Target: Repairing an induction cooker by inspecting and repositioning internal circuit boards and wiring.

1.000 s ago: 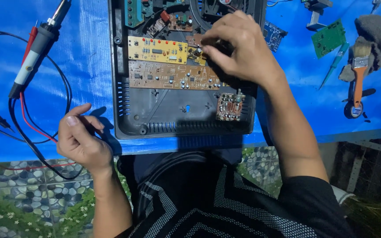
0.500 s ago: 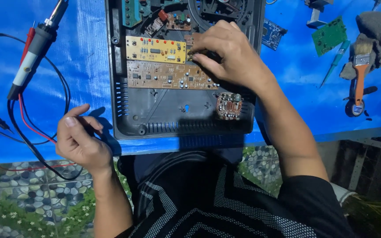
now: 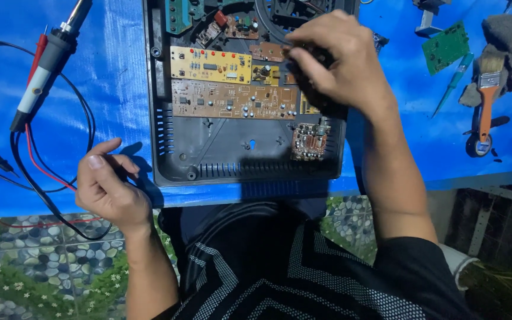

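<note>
I see right hand curled down inside open casing, fingertips pinching at small part by yellow board; exact grip hidden. Left hand half-closed, holding nothing, resting on tabletop beside casing, near probe, likely for bracing.

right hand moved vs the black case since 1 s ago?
Yes. The right hand has shifted up the black case, away from the small copper-coloured board near the case's lower edge, toward the parts at its top.
</note>
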